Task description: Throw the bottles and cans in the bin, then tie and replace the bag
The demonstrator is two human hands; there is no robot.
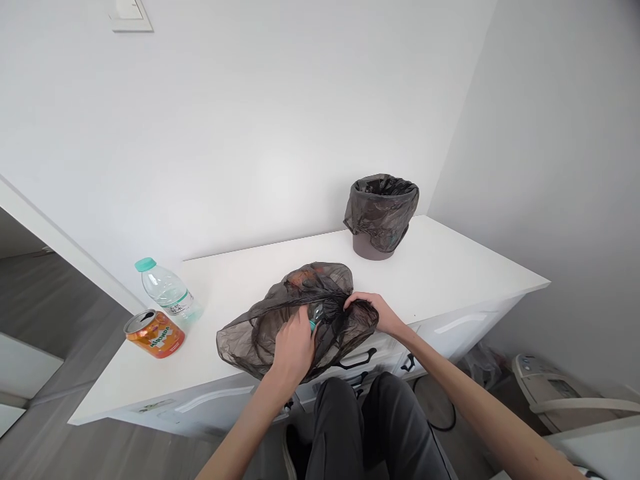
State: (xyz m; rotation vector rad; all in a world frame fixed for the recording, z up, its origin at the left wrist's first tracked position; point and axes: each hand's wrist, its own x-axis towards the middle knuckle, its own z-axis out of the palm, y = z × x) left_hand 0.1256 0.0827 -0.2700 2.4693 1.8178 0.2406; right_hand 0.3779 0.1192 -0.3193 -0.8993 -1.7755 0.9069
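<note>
A thin dark plastic garbage bag (270,313) lies spread over the front of the white cabinet top, part of it hanging past the edge. My right hand (375,310) is closed on its gathered edge. At the bag's opening, my left hand (295,343) is closed around the teal-capped end of a clear plastic bottle (318,311); folds hide most of that bottle. Something orange shows dimly through the bag's far side. To the left stand an orange soda can (159,335) and another clear bottle with a teal cap (170,290).
A small brown bin (373,245) lined with a dark bag stands at the back right of the cabinet top (450,267), near the wall. Black-handled drawers are below the front edge. On the floor at right sits a beige appliance (555,387).
</note>
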